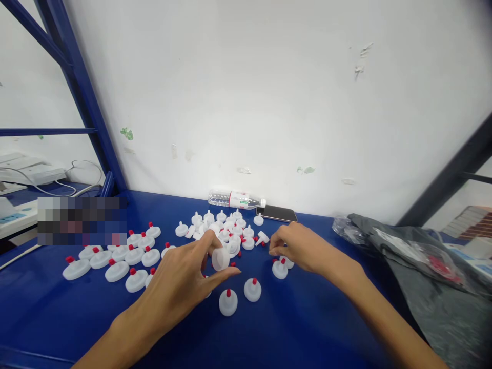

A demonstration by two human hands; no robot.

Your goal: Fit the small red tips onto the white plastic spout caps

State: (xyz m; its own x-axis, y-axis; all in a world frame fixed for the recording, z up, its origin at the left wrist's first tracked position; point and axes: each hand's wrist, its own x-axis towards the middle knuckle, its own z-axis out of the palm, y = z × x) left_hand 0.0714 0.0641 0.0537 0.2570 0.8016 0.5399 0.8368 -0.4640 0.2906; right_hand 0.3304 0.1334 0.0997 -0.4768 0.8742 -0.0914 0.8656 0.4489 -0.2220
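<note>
My left hand point(188, 271) pinches a white cap point(220, 259) between thumb and fingers, its round underside facing the camera. My right hand point(294, 246) is bent down at the right of the pile, fingers curled together; what they hold, if anything, is hidden. Just below it sits a white cap with a red tip point(280, 269). Two more red-tipped caps point(228, 303) stand in front, between my hands. Behind my left hand lies a pile of white caps without tips point(222, 217), with small red tips scattered among them. Several red-tipped caps point(117, 271) stand at the left.
A plastic bottle point(240, 200) lies against the wall, beside a dark phone point(277, 213). Grey bags and clear plastic point(418, 261) cover the right side of the blue table point(307, 328). A blue metal frame point(82, 87) and a power strip point(19, 220) are at the left.
</note>
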